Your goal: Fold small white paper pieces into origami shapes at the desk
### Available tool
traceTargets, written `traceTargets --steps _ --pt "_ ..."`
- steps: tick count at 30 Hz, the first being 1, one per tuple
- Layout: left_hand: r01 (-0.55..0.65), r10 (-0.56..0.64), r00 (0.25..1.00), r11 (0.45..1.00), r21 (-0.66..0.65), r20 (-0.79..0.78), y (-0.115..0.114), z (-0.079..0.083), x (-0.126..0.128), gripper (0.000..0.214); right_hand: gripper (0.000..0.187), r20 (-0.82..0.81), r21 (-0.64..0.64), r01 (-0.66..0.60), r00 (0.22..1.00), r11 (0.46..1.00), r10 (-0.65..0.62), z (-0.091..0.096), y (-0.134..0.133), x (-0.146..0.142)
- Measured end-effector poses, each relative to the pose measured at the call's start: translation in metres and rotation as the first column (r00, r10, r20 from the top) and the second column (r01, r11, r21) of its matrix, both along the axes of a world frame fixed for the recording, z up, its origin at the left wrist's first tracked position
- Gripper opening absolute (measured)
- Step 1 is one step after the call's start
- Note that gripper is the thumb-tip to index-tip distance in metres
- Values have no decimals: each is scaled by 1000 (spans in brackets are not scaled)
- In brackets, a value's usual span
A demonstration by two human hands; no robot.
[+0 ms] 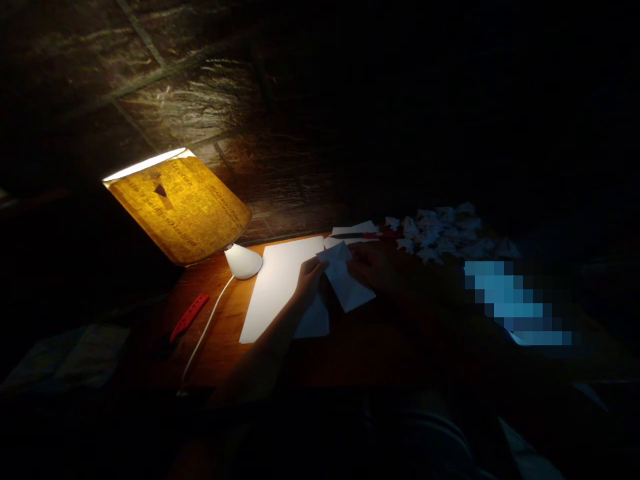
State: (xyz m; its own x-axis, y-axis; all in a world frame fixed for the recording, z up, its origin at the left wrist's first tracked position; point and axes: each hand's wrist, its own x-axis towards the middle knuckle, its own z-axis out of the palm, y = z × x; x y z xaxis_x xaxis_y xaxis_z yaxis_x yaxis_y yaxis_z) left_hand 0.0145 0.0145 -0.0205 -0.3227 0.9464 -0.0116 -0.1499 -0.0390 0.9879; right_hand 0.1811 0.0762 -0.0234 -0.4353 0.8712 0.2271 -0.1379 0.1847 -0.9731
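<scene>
A small sheet of white paper (346,283) with crease lines is held up between my two hands. My left hand (311,277) pinches its left edge, thumb on top. At the upper right edge my right hand (367,262) grips the same paper, its fingers dim in shadow. Beneath them a larger white sheet (283,283) lies flat on the wooden table (220,313). Behind the hands rest another piece of white paper (357,229) and a dark-bladed knife with a red handle (373,235).
A lit lamp (183,210) with a printed yellow shade stands at the left, its white cord (205,327) crossing the table. Near it lies a red strap (190,317). A pile of folded paper pieces (445,230) sits at the back right. A pixelated bright patch (505,293) lies right.
</scene>
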Motion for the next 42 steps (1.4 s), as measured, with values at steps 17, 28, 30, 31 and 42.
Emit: traceTargets --steps 17,28,30,31,42 --pt "3 -4 999 999 -44 -40 2 -2 -4 21 25 36 24 -99 995 995 98 3 -5 3" --pt "148 -148 986 989 -9 -75 1 -9 -5 43 20 146 69 -22 989 997 12 5 -5 4" --pt "168 -168 978 986 -9 -122 -3 -5 -3 43 20 125 79 -19 992 997 9 3 -4 3" --pt "159 -159 978 987 -7 -134 -4 -3 -3 42 22 121 82 -31 992 996 21 2 -3 2" --pt "72 -68 986 997 23 -150 -2 -3 -5 49 35 153 46 -126 981 991 118 4 -6 5"
